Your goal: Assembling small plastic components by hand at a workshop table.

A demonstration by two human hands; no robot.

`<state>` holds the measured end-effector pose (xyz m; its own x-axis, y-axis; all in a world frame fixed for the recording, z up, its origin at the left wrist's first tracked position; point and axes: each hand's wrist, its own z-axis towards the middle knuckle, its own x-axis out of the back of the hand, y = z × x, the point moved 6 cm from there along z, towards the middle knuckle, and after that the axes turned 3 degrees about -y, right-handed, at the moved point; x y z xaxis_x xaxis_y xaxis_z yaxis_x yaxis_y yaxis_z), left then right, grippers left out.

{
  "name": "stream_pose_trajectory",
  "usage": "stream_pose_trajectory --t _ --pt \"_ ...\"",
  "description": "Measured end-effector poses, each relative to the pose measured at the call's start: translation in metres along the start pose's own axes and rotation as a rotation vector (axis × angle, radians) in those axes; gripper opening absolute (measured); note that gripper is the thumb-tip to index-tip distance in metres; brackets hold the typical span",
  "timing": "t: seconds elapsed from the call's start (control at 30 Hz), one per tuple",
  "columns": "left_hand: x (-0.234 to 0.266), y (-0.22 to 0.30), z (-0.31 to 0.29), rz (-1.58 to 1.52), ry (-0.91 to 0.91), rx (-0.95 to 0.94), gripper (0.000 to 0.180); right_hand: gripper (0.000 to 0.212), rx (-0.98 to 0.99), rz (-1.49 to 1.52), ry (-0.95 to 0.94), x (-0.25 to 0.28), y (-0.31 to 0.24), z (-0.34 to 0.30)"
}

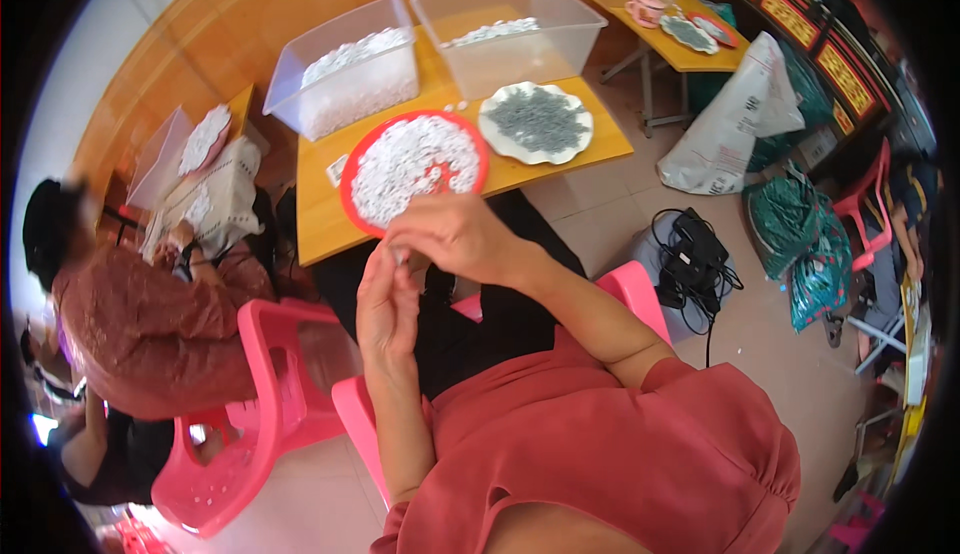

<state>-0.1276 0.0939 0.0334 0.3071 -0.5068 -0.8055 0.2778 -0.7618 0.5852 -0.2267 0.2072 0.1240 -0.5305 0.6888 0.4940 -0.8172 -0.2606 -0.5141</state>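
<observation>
My left hand (388,299) and my right hand (448,236) meet in front of my body, at the near rim of a red plate (348,192). Between their fingertips is a tiny white piece (401,253), partly hidden by the fingers. Both hands are closed in a pinch around it. Many small white pieces (405,159) are heaped on the red plate, with a red patch of its bottom showing. To its right lies a white scalloped plate (537,157) covered with thin grey pieces (538,117), too small to name.
Behind the plates, two clear plastic bins (500,66) with white pieces stand on the wooden table (330,224). A co-worker (150,324) sits at left beside a pink chair (262,384). Black cables (695,264) lie at right, near a white sack (730,124) and green bags (785,219).
</observation>
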Motion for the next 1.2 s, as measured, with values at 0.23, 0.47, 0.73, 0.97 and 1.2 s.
stream_pose_trajectory --t 0.23,0.47,0.73,0.97,1.2 --pt "0.000 0.029 -0.010 0.182 0.145 -0.176 0.028 0.011 -0.565 0.583 0.065 -0.010 0.013 -0.002" --pt "0.000 0.034 -0.016 0.260 0.177 -0.193 0.020 0.013 -0.619 0.645 0.003 -0.032 0.018 -0.006" --pt "-0.009 0.040 -0.020 0.396 0.194 -0.306 0.019 0.013 -0.642 0.636 -0.040 -0.028 0.014 -0.004" --pt "-0.012 0.042 -0.020 0.485 0.204 -0.326 0.017 0.013 -0.606 0.572 -0.043 -0.028 0.016 -0.004" --pt "-0.015 0.042 -0.020 0.446 0.197 -0.333 0.017 0.014 -0.647 0.726 0.007 -0.027 0.014 -0.001"
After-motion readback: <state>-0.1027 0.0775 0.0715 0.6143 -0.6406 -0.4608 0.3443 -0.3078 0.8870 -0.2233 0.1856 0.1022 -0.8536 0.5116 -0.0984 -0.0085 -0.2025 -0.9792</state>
